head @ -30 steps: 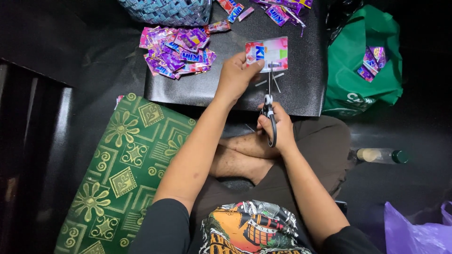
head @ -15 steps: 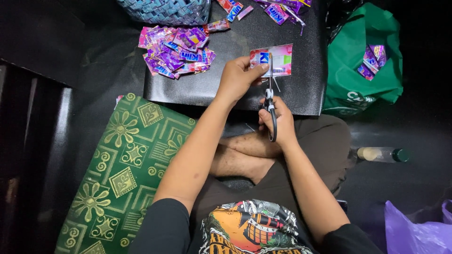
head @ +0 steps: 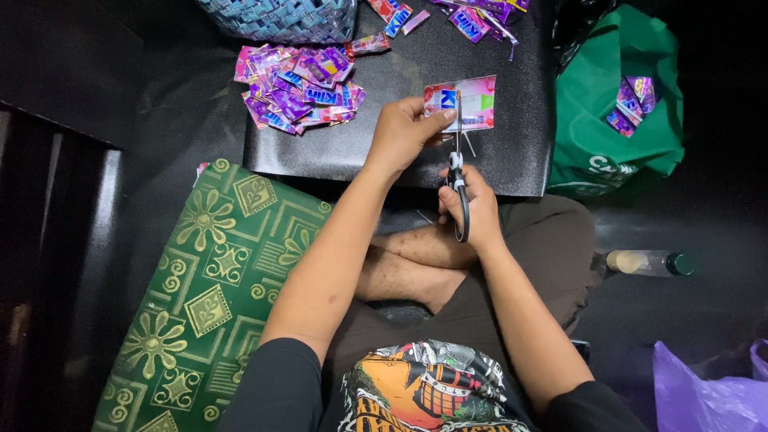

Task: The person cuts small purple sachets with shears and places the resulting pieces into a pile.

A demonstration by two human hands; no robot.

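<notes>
Pink and white flattened wrapper [head: 472, 102] sits over the near right part of the black mat [head: 384, 152], lifted in your left hand [head: 404, 132], thumb and fingers pinching its left edge. Your right hand [head: 474, 210] is closed around the black handles of the scissors [head: 457, 168], blades pointing away from you and up into the wrapper's lower edge, roughly at its middle; cannot tell how far the blades are apart. Thin cut slivers [head: 470, 144] lie on the mat just under the wrapper. Pile of purple and pink wrappers [head: 296, 88] covers the mat's far left corner, well apart from your hands. More wrappers [head: 480, 16] are scattered along the mat's far edge, beside a blue woven basket [head: 280, 18] at the far left. Green bag [head: 620, 112] sits just off the mat's right edge, mouth open, a few purple wrappers inside. Green patterned cushion [head: 212, 296] lies off the near left corner, next to your left forearm. Your crossed legs are right below the mat's near edge. Clear bottle with dark cap [head: 646, 262] lies on its side on the floor at right; purple plastic bag [head: 704, 392] shows at the bottom right corner of the view.
</notes>
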